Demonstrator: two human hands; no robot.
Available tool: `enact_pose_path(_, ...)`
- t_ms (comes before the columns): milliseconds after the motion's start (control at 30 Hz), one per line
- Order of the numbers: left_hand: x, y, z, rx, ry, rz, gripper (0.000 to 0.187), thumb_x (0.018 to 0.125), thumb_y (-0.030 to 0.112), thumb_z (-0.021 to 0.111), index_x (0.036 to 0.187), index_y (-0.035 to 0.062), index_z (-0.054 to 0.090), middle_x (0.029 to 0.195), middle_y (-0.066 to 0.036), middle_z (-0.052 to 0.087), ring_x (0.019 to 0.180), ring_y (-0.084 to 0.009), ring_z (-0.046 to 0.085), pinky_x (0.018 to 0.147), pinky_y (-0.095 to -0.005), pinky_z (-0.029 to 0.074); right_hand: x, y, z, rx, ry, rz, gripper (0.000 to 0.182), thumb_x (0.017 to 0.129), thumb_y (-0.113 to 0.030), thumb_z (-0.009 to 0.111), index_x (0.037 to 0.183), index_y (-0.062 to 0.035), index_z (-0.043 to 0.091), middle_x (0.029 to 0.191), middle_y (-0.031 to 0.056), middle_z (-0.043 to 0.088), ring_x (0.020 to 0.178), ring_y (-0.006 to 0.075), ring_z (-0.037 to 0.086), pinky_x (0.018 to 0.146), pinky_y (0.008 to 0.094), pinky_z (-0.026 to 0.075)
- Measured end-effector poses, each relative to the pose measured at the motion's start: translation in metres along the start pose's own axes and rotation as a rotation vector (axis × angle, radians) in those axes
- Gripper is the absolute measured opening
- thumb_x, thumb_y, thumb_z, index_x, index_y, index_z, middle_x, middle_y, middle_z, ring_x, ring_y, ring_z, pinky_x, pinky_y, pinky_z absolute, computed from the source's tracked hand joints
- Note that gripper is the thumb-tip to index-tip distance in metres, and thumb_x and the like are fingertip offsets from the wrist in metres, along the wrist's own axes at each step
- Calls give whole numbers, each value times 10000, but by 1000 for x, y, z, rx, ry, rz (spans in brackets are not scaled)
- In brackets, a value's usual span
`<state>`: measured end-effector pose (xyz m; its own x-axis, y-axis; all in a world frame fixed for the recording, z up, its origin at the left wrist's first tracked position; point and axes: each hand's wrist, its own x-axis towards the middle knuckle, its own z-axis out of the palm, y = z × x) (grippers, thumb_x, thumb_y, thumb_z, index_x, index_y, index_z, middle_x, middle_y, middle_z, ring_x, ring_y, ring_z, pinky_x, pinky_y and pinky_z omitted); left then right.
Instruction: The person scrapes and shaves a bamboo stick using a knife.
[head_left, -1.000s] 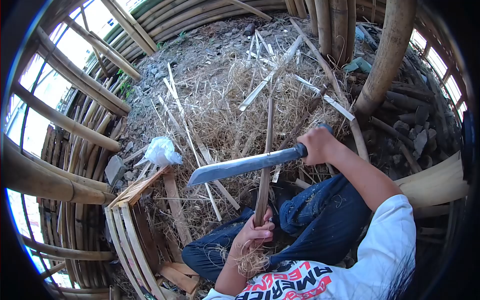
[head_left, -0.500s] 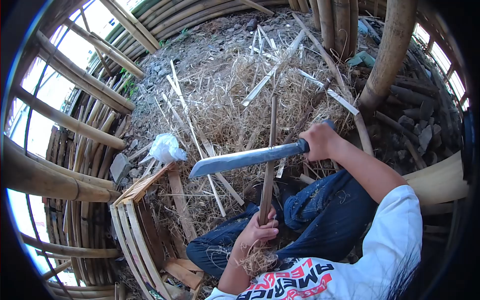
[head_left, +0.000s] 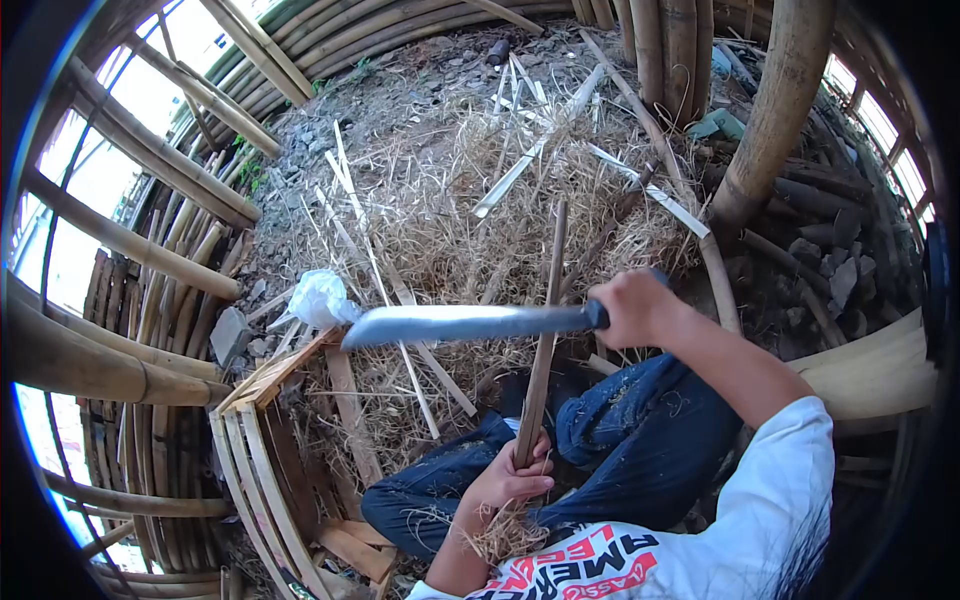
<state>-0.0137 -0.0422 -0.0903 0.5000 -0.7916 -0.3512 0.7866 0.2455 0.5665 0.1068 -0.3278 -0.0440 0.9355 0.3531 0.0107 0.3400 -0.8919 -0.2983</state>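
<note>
My right hand point(head_left: 635, 308) is wrapped round the dark handle of a machete. The long machete blade point(head_left: 460, 324) points left and lies across a narrow bamboo strip point(head_left: 541, 385), apparently touching it. Low in front of my body, my left hand point(head_left: 512, 478) grips the strip near its lower end. The strip leans away from me, its far end tipped slightly right. Curly shavings point(head_left: 508, 530) cling to my left wrist. The fingers of both hands are closed.
Shavings point(head_left: 450, 230) and pale split strips cover the ground ahead. A wooden crate point(head_left: 255, 450) stands at my left with a white plastic bag point(head_left: 322, 298) at its far corner. Bamboo posts point(head_left: 775, 110) and poles surround me; stones point(head_left: 850, 275) lie at the right.
The machete has come down a little along the strip towards me, and its blade is more level. The strip's far end has tipped right. Both hands keep their grip.
</note>
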Motion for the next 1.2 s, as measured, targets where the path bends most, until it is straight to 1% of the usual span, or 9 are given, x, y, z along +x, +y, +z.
enact_pose_path(67,2,1,4,51,3,-5,401,796,-104,649,914,130,346,634,106,303,522,-2,303,478,-176,272,-2,-3,0,7,16,-74,159,614,-216,672,734,-114,652,672,142,650,704,343,672,698,465,541)
enact_pose_path(167,2,3,7,117,24,23,401,791,-102,656,927,123,353,635,102,305,533,-6,308,482,-184,283,14,13,-8,-100,-94,-55,233,632,-241,702,820,-104,687,780,146,688,785,326,688,755,429,550)
enact_pose_path(267,-2,3,6,79,62,-21,408,787,-96,662,934,123,351,635,101,310,536,-4,316,485,-184,286,18,38,-5,13,-4,231,227,630,-232,698,810,-94,688,787,145,688,798,330,683,782,444,547)
enact_pose_path(500,-3,7,7,189,-8,29,399,787,-100,652,927,118,349,625,101,303,547,-4,310,521,-178,296,6,8,-16,-18,-85,73,253,629,-250,693,834,-100,696,789,148,687,820,331,681,799,433,546)
enact_pose_path(633,-4,3,7,78,113,42,425,743,-134,664,938,106,372,622,106,303,550,0,326,489,-178,287,19,38,-11,-83,22,239,216,634,-247,692,793,-100,688,792,141,687,823,330,680,791,439,544)
enact_pose_path(767,-3,2,3,45,14,11,407,776,-105,673,948,110,374,622,105,312,538,-7,322,483,-183,298,1,31,0,3,52,197,219,634,-216,675,805,-81,664,783,162,682,815,351,677,792,447,540)
enact_pose_path(967,-7,8,4,242,60,74,451,783,-81,664,1189,-11,479,622,104,304,551,-3,340,492,-190,297,13,12,-14,-60,-89,46,201,626,-190,683,795,-85,661,782,157,682,804,341,679,782,452,535)
enact_pose_path(1067,-4,8,0,169,64,15,756,780,-102,634,1458,16,323,619,100,278,534,-11,330,503,-185,301,21,35,-7,-122,12,246,204,640,-189,682,809,-76,666,808,161,684,829,334,677,783,449,537)
enact_pose_path(1200,-1,6,-1,91,27,18,845,777,-117,617,1511,50,234,622,97,276,528,-14,324,499,-186,300,3,25,-7,-61,-18,190,210,640,-194,678,816,-81,661,794,165,677,822,336,676,768,439,540)
